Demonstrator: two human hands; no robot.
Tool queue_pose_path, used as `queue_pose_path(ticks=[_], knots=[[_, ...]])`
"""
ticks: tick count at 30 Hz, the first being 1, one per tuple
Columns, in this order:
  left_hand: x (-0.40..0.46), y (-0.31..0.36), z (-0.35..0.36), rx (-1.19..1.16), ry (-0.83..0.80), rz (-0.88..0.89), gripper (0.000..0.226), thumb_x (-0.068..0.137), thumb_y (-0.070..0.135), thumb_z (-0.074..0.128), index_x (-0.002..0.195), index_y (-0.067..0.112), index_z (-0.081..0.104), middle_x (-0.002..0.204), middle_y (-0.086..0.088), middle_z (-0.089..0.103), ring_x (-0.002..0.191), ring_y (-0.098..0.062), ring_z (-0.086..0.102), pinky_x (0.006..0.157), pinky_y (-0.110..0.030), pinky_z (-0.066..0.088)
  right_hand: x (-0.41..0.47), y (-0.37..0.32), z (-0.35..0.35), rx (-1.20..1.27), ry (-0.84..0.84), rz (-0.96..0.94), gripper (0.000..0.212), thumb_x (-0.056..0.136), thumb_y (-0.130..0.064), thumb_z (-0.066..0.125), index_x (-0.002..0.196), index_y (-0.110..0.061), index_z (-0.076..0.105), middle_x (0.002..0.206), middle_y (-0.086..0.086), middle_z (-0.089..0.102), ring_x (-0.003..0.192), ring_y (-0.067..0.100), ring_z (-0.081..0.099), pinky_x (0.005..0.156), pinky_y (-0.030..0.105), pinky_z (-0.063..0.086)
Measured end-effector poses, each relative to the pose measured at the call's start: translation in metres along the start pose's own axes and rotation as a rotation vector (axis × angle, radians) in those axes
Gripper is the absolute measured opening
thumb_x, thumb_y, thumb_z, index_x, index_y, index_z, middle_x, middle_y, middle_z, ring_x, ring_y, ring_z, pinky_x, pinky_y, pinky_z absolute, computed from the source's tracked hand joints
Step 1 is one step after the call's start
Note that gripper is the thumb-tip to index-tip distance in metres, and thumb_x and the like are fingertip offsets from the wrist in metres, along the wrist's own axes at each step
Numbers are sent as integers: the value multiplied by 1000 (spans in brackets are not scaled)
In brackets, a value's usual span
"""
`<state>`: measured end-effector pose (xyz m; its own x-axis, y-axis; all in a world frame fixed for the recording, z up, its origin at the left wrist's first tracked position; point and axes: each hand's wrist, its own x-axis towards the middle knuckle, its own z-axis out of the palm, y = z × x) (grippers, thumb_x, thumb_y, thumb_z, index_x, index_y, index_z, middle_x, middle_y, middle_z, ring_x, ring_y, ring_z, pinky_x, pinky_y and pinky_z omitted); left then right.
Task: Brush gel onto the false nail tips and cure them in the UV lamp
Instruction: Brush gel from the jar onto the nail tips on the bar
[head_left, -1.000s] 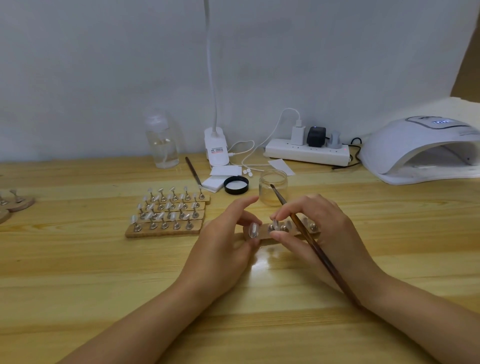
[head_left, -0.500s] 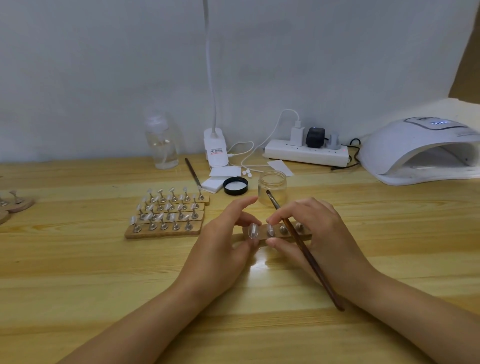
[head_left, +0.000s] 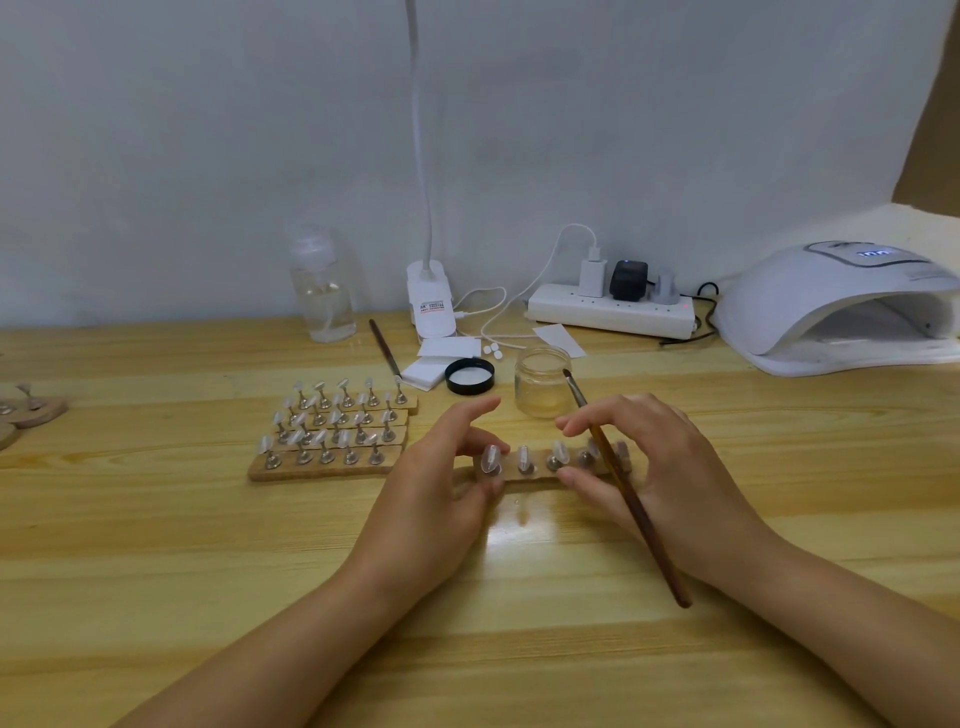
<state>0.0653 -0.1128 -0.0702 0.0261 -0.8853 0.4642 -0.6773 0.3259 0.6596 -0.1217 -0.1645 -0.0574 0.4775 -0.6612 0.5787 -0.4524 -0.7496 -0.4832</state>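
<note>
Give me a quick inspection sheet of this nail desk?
Surface: wooden table, glossy.
Job's things: strip of nail tips between both hands; gel jar open, lid beside it; UV lamp far right.
Clutter: stacked tip strips, spare brush, liquid bottle, white pads.
Hands: left hand holds the strip's end; right hand holds a brush.
Cables: white lead to power strip.
Surroundings: plain wall.
</note>
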Motion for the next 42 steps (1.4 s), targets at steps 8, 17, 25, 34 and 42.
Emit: queue_pose_path(ticks=[8,17,25,34,42], knots=[[1,-1,1,7,-14,-53,70,82,6,64,135,39,32,93,18,61,97,11,52,85,-1,36,3,1,6,-36,7,-84,15,77,-29,63,92,-26,62,92,-14,61,90,2,50,89,20,32],[0,-2,2,-8,1,-69,70,81,7,65,134,39,33,94,23,61,97,13,52,78,5,32,1,0,4,-36,21,-104,16,76,-20,68,91,-20,64,88,-20,52,85,2,48,78,19,34],[2,-3,3,-25,11,-91,71,80,7,67,134,37,33,96,21,62,100,8,54,80,3,33,0,0,4,-38,26,-117,16,75,-23,66,91,-23,63,91,-17,57,86,2,50,79,19,36],[2,0,2,-35,16,-96,66,78,4,69,133,28,40,92,23,63,96,13,53,77,7,27,-1,0,3,-24,14,-110,23,75,-10,75,90,-22,62,90,-8,61,83,14,58,74,29,45],[1,2,2,-49,19,-93,61,78,1,68,130,23,43,91,21,63,91,28,45,75,10,24,-1,-1,2,-2,-1,-77,22,75,-12,75,90,-23,62,90,-9,60,84,11,56,74,24,40]])
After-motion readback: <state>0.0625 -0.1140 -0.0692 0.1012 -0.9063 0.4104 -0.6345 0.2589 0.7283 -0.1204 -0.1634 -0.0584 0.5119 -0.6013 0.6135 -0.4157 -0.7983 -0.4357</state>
